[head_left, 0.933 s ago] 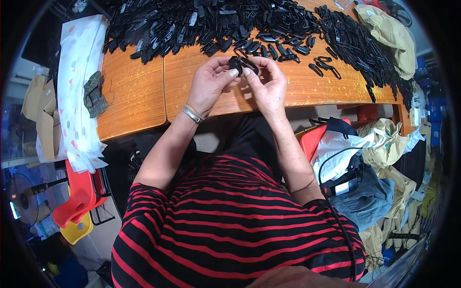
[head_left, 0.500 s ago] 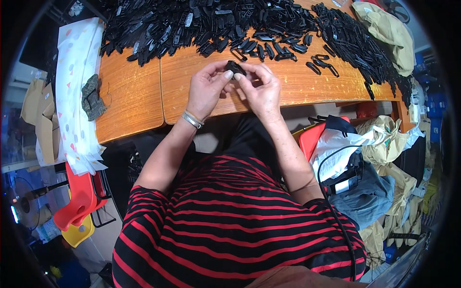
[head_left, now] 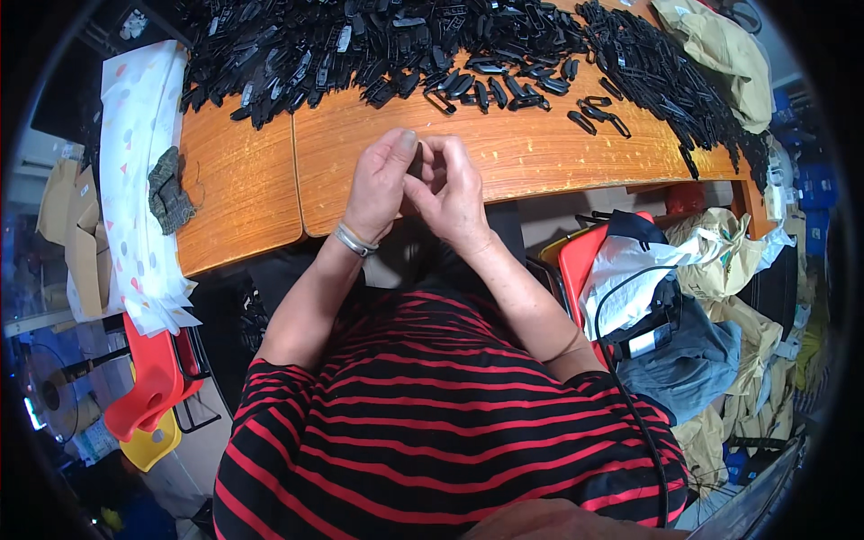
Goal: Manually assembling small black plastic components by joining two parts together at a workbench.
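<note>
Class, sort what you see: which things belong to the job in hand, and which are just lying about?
Seemingly the job:
black part, mostly hidden between left hand and right hand
piled black pieces
table

Seemingly lying about:
knit cloth
patterned sheets
cardboard
fan

The table (head_left: 236, 184) has a wood-grained, glossy surface, scuffed in places; the heaped black pieces (head_left: 378, 49) look like plastic — some shiny, some matt. The bracelet (head_left: 355, 240) is shiny metal, the striped shirt (head_left: 450, 414) matt cloth — the red chair (head_left: 149, 376) smooth plastic.
</note>
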{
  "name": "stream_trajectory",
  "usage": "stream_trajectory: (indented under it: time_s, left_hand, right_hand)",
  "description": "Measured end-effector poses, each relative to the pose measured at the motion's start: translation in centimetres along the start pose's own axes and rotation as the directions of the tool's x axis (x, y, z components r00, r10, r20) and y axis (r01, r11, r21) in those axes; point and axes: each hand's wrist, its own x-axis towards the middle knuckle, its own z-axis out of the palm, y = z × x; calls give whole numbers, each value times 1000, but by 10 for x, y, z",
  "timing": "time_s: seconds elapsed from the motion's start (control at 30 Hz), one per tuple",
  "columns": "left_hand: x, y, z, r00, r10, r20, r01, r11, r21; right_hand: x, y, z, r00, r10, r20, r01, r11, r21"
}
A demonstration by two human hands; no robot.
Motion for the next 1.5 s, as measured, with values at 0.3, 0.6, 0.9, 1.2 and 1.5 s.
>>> stream_trajectory:
  time_s: [0.3, 0.6, 0.9, 1.2, 1.5]
  left_hand:
    - [38, 10, -44, 973, 5, -231, 99, 894, 437]
    - [74, 3, -57, 940, 330, -90, 94, 3, 996]
    - [45, 1, -58, 929, 371, 3, -28, 63, 998]
    - [41, 1, -56, 929, 370, 12, -79, 166, 983]
    - [30, 9, -39, 900, 417, 129, -287, 342, 895]
  right_hand:
    - [47, 20, -17, 990, -69, 119, 95, 969, -230]
    - [83, 42, -13, 993, -37, 112, 102, 753, -650]
    - [66, 39, -32, 983, -93, 159, 164, 835, -525]
    - [59, 30, -41, 991, 2, 135, 80, 794, -602]
    - [57, 5, -28, 978, -190, 85, 207, 931, -301]
